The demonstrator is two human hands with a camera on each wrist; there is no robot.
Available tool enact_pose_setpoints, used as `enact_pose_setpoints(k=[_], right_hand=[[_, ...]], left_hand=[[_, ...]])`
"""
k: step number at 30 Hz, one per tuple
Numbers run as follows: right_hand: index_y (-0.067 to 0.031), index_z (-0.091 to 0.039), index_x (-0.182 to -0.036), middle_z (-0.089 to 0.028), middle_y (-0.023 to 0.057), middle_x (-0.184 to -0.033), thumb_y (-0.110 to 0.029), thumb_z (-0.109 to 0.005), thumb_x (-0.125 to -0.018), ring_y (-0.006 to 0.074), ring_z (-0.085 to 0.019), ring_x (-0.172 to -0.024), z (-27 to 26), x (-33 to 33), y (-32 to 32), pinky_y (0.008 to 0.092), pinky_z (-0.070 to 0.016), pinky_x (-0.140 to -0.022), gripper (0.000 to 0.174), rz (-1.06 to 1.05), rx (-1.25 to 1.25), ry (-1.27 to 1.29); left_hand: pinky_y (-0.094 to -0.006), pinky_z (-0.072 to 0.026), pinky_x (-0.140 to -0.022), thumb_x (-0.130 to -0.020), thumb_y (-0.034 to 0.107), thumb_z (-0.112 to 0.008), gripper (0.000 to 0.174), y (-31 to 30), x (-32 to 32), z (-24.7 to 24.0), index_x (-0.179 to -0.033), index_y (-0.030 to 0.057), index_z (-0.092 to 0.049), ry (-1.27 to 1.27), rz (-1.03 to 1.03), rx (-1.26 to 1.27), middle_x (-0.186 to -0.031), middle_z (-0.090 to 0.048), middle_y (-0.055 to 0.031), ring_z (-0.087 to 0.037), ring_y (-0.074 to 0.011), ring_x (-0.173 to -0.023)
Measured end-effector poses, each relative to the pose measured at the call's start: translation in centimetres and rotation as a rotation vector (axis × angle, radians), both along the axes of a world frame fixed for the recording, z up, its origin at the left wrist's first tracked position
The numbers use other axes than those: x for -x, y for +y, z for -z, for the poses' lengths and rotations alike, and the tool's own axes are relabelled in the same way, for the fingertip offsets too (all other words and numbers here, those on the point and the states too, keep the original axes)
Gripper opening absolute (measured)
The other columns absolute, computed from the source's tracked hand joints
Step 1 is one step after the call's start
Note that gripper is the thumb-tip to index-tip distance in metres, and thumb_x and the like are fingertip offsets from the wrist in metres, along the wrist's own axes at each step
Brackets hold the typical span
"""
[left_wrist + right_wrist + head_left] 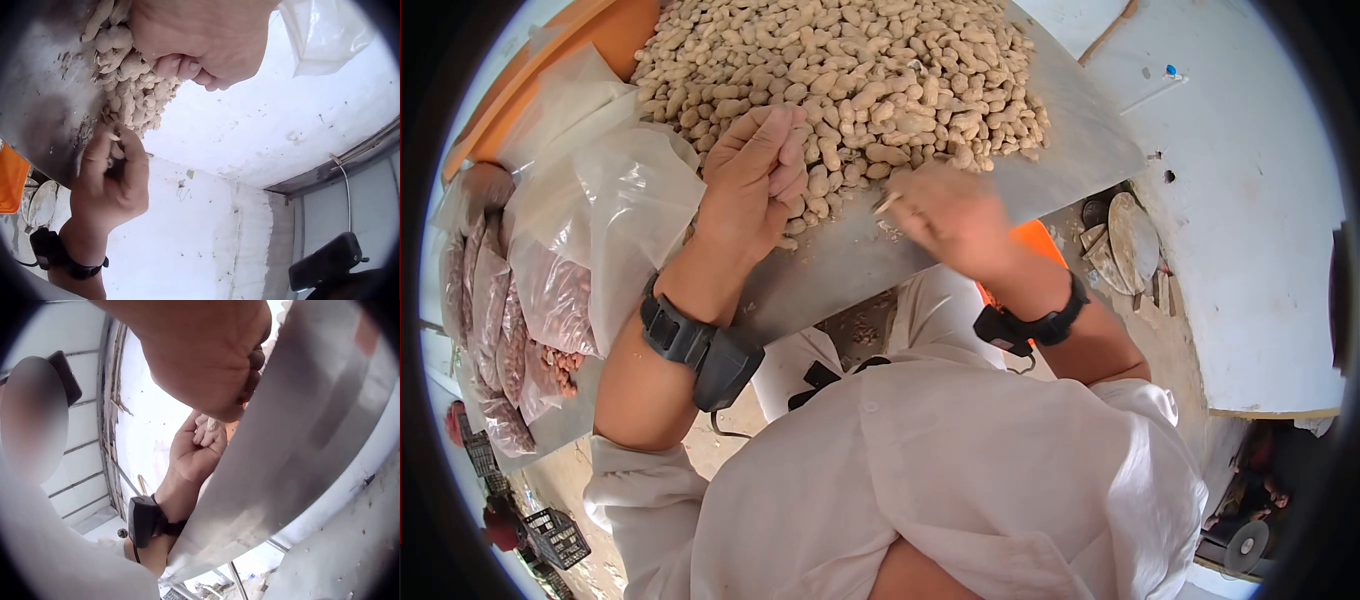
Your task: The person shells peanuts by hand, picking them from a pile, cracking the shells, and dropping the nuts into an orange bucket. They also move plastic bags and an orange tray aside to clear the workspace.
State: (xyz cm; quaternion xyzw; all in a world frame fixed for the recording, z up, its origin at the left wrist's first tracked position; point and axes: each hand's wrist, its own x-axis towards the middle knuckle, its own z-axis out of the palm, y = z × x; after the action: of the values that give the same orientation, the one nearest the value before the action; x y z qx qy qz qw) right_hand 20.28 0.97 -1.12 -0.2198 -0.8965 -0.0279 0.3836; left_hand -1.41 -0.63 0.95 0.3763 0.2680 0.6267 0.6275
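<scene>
A large heap of unshelled peanuts [850, 80] covers the far part of a grey metal tabletop [800, 290]. My left hand [750, 175] is at the heap's near left edge, its fingers curled in and the thumb laid against them. In the right wrist view a pale peanut [212, 424] shows at that hand's curled fingers. To the right, my right hand [955, 220] is blurred over the near edge of the heap. Its thumb and forefinger pinch a piece of peanut shell [115, 135], clearest in the left wrist view. Shell crumbs [888, 230] lie on the metal below.
Clear plastic bags [550, 270] of reddish shelled peanuts stand at the left, with loose kernels [563, 368] beside them. Behind is an orange container [615, 35]. Another orange container [1037, 240] sits below the table's right side. A white wall [1240, 180] borders the right.
</scene>
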Motion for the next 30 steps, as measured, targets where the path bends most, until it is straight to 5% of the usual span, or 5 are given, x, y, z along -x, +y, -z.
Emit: enact_pose_setpoints(k=[8, 20, 23, 26, 30], right_hand=[[-0.0035, -0.062, -0.086, -0.06, 0.0095, -0.072, -0.007, -0.065, -0.076, 0.0193, -0.057, -0.058, -3.4, -12.4, -0.2, 0.0273, -0.0457, -0.053, 0.011, 0.609, 0.019, 0.209], [-0.0084, -0.062, -0.091, -0.062, 0.0161, -0.086, -0.028, -0.056, -0.083, 0.031, -0.061, -0.077, 9.1, -29.2, 0.0, 0.0391, -0.0479, -0.063, 0.022, 1.218, 0.278, -0.383], [-0.0063, -0.062, -0.092, -0.062, 0.0146, -0.089, -0.019, -0.059, -0.081, 0.0288, -0.062, -0.076, 4.7, -25.5, 0.5, 0.0357, -0.0485, -0.064, 0.017, 1.119, 0.186, -0.097], [-0.0034, -0.061, -0.095, -0.061, 0.0125, -0.088, -0.006, -0.06, -0.078, 0.0265, -0.061, -0.072, -0.3, -18.9, 0.4, 0.0316, -0.0487, -0.064, 0.017, 0.719, 0.254, 0.174], [-0.0024, -0.061, -0.096, -0.058, 0.0105, -0.093, 0.003, -0.058, -0.074, 0.0227, -0.059, -0.079, -3.5, -11.2, 0.0, 0.0293, -0.0489, -0.067, 0.023, 0.243, 0.251, 0.071]], left_hand=[[-0.0178, -0.0267, -0.044, -0.094, 0.018, -0.045, 0.018, 0.0, -0.1, -0.1, -0.098, 0.0033, -0.056, -0.005, -0.006, 0.019, -0.066, -0.045, 0.0037, -0.032, -0.0036, -0.048], [-0.017, -0.0269, -0.044, -0.093, 0.018, -0.047, 0.019, 0.2, 0.0, 0.4, -0.1, 0.0029, -0.056, -0.023, 0.011, 0.046, -0.066, -0.046, 0.0034, -0.033, -0.0037, -0.049], [-0.0167, -0.0269, -0.044, -0.094, 0.019, -0.046, 0.02, 0.2, 0.0, 0.3, -0.101, 0.0029, -0.055, -0.044, 0.01, 0.068, -0.07, -0.046, 0.0028, -0.033, -0.0032, -0.049], [-0.0172, -0.0275, -0.044, -0.093, 0.017, -0.047, 0.017, 0.4, 0.0, 0.4, -0.094, 0.0034, -0.057, -0.134, 0.072, 0.131, -0.071, -0.049, 0.0012, -0.034, -0.0036, -0.05], [-0.0168, -0.0281, -0.044, -0.093, 0.017, -0.048, 0.015, 0.4, 0.1, 0.1, -0.093, 0.0038, -0.055, -0.213, 0.141, 0.155, -0.074, -0.049, 0.0003, -0.034, -0.0036, -0.051]])
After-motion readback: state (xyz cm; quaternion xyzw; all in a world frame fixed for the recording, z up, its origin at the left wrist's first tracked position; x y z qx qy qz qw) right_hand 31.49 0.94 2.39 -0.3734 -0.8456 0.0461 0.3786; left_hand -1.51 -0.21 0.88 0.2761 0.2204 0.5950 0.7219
